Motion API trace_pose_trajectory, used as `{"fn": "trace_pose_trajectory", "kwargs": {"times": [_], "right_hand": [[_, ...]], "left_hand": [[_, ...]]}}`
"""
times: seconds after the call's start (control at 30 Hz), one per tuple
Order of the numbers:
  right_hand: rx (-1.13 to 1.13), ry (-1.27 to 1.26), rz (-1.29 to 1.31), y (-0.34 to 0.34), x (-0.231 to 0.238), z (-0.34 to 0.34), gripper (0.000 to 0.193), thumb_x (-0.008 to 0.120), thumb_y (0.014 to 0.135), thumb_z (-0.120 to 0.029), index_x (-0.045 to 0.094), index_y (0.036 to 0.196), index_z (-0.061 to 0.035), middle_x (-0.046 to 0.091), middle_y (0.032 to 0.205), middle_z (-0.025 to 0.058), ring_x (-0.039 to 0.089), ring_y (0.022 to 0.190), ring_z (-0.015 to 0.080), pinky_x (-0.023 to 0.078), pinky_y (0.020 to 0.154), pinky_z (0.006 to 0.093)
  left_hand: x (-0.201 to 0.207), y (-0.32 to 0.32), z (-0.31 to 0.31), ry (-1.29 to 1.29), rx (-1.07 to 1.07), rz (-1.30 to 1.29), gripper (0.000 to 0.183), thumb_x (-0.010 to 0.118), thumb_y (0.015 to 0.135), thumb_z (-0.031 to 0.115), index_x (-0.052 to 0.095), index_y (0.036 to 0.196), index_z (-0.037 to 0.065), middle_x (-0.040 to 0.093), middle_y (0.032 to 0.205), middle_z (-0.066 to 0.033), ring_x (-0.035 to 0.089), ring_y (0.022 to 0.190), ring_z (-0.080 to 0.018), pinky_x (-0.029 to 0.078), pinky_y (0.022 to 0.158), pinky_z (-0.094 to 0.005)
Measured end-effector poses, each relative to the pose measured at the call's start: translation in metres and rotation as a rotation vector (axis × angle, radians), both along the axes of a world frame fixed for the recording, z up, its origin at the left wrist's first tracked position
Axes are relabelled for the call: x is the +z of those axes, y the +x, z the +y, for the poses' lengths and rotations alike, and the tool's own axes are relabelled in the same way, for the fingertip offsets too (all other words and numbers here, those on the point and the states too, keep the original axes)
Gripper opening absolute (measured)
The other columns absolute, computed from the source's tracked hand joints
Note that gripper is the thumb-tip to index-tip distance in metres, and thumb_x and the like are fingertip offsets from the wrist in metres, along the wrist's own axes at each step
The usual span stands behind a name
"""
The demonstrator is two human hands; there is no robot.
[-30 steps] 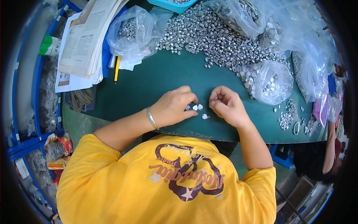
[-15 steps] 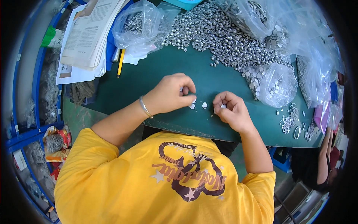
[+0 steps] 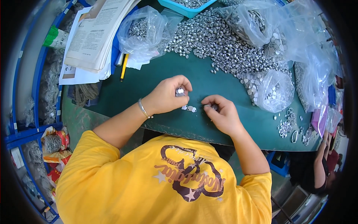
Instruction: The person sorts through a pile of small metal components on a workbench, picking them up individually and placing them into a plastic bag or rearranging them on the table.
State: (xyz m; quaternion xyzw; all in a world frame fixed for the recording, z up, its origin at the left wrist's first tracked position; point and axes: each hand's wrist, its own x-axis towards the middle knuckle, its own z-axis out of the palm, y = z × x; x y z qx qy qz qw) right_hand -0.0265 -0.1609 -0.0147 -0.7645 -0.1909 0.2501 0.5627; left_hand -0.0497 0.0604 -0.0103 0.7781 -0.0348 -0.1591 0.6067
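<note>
My left hand (image 3: 166, 95), a bangle on its wrist, is curled around several small silver metal pieces (image 3: 179, 91) that show between thumb and fingers. Just below its thumb, a short row of flat silver discs (image 3: 190, 108) lies on the green tabletop (image 3: 164, 71). To the right of that row, my right hand (image 3: 223, 115) is closed, thumb against fingers. Small grey metal pieces (image 3: 214, 107) show inside its curl, partly hidden by the fingers.
A large heap of small domed metal parts (image 3: 220, 35) spreads over the far side. Around it are clear plastic bags (image 3: 276, 91) of parts and a blue tray (image 3: 190, 9). Papers (image 3: 93, 41) and a yellow cutter (image 3: 124, 67) lie far left. Another person's arm (image 3: 321, 164) shows at right.
My right hand has moved left, closer to my left hand. The loose discs between them now lie together in a row, and my left hand has turned, showing its pieces. The view has shifted slightly.
</note>
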Motion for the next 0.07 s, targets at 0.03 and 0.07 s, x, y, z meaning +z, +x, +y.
{"fn": "trace_pose_trajectory", "kwargs": {"times": [0.03,0.07], "right_hand": [[0.024,-0.049,-0.151,0.0009,0.0026,0.0056,0.014,0.065,0.078,-0.004,0.062,0.092,-0.0007,0.060,0.079,0.0119,0.060,0.070,0.0230,0.048,0.063,0.0319],[0.094,-0.102,-0.258,0.0010,0.0085,0.0118,0.014,0.067,0.078,-0.006,0.065,0.091,-0.0019,0.060,0.082,0.0133,0.061,0.074,0.0233,0.049,0.066,0.0336]], "left_hand": [[0.0053,-0.0016,0.0039,0.189,-0.103,-0.134,0.024,0.064,0.078,0.003,0.056,0.100,0.007,0.059,0.080,-0.0032,0.054,0.066,-0.0093,0.047,0.060,-0.0242],[0.0049,-0.0014,0.0033,0.188,-0.103,-0.134,0.024,0.064,0.078,0.003,0.056,0.100,0.007,0.059,0.080,-0.0032,0.054,0.066,-0.0093,0.047,0.060,-0.0242]]}}
